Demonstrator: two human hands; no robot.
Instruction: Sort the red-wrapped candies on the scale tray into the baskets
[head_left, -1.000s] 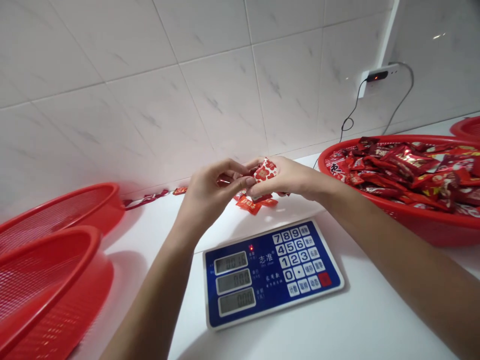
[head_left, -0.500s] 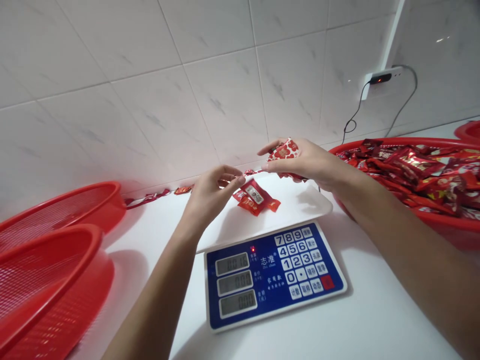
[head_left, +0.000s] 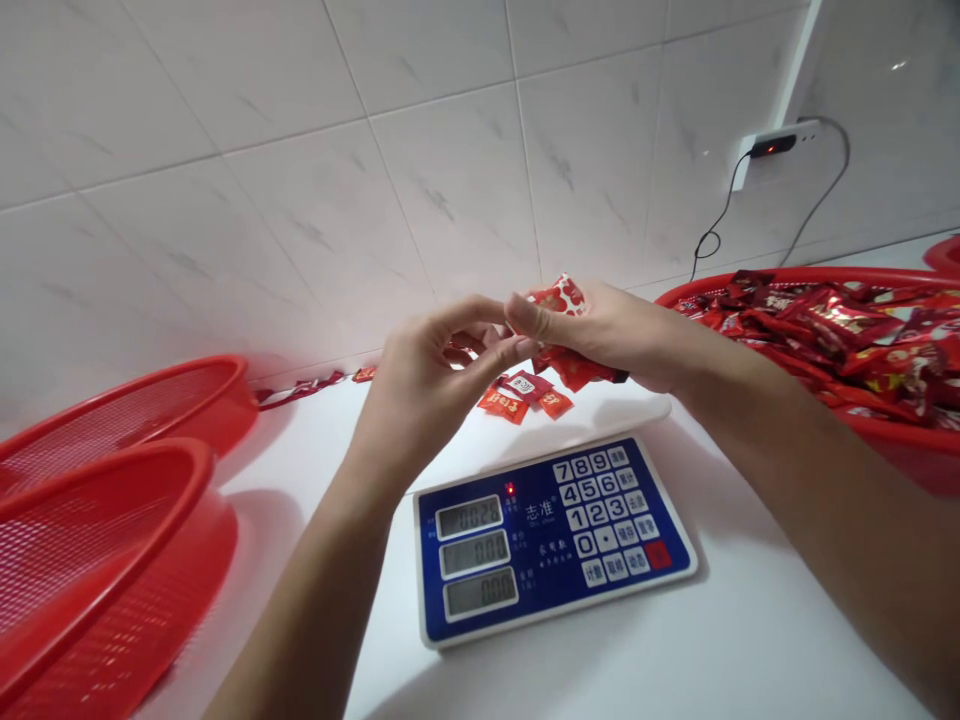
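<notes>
My right hand (head_left: 600,325) is closed round several red wrapped candies (head_left: 574,365), one of them patterned white and red, above the weighing pan (head_left: 622,408). My left hand (head_left: 439,375) meets it there, thumb and fingers pinching at the near edge of the bunch; exactly what lies between those fingertips is partly hidden. Beneath the hands, a few red and orange wrapped candies (head_left: 517,395) lie on the white pan. In front of the pan is the scale's blue panel (head_left: 555,540), with keys and three lit displays; the top one seems to read 0.028.
At right, a large red basket (head_left: 892,432) is heaped with wrapped candies. Two red mesh baskets (head_left: 202,470) stand at left. Loose candies (head_left: 319,383) lie along the tiled wall. A black plug (head_left: 772,147) with a cable is in the wall socket.
My left hand has moved right and up to meet my right hand at the candies. More candies show on the pan, and the top display reading has risen.
</notes>
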